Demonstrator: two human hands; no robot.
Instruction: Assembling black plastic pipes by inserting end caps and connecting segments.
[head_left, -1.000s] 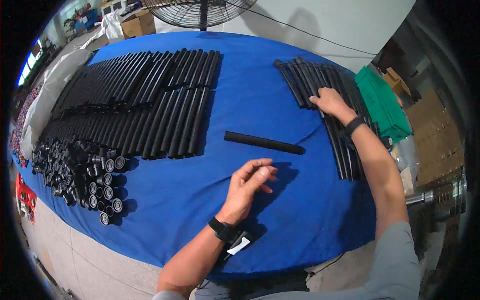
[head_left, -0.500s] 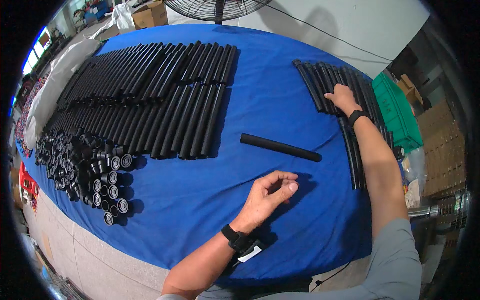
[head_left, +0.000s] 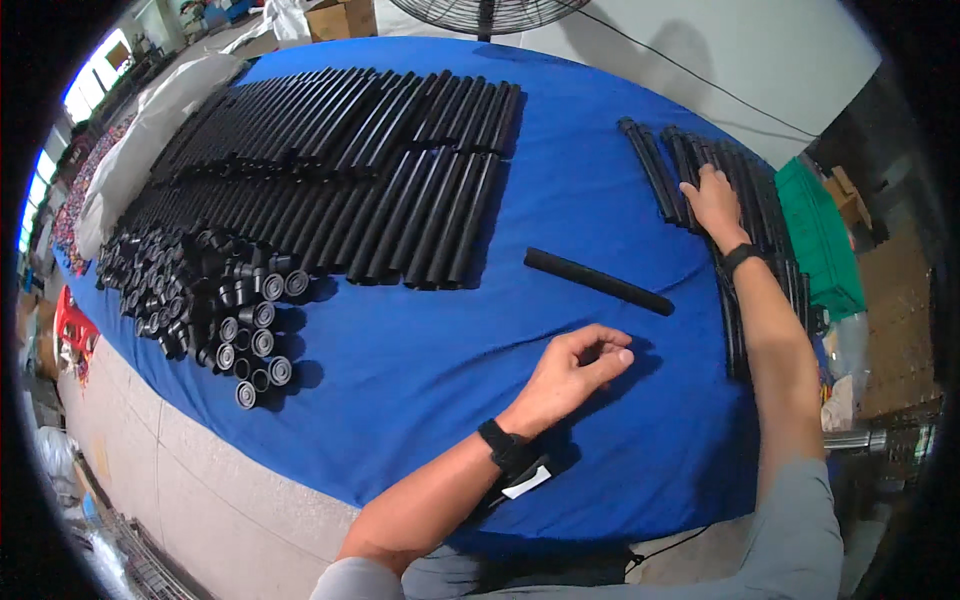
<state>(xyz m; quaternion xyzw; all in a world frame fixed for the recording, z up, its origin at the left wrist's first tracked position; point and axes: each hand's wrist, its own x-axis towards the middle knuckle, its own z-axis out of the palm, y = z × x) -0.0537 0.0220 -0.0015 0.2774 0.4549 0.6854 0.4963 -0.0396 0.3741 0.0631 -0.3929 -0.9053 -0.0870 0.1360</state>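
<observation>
My right hand lies over the row of black tubes at the far right, thumb spread from the fingers. Its fingertips touch the tubes and are partly hidden among them. My left hand hovers above the blue cloth, fingers loosely curled and thumb apart, with nothing between them. Just beyond it, a single black tube lies slantwise on the cloth. A second, nearer row of black tubes runs beside my right forearm.
Two long rows of black tubes fill the far left of the blue-covered table. Nearer lies a heap of black round caps. A green crate stands past the right edge, and a fan behind.
The whole view has shifted a little, so the table appears further right and slightly higher. My right hand stays at the tubes, its thumb now lower between two of them. My left hand still hovers.
</observation>
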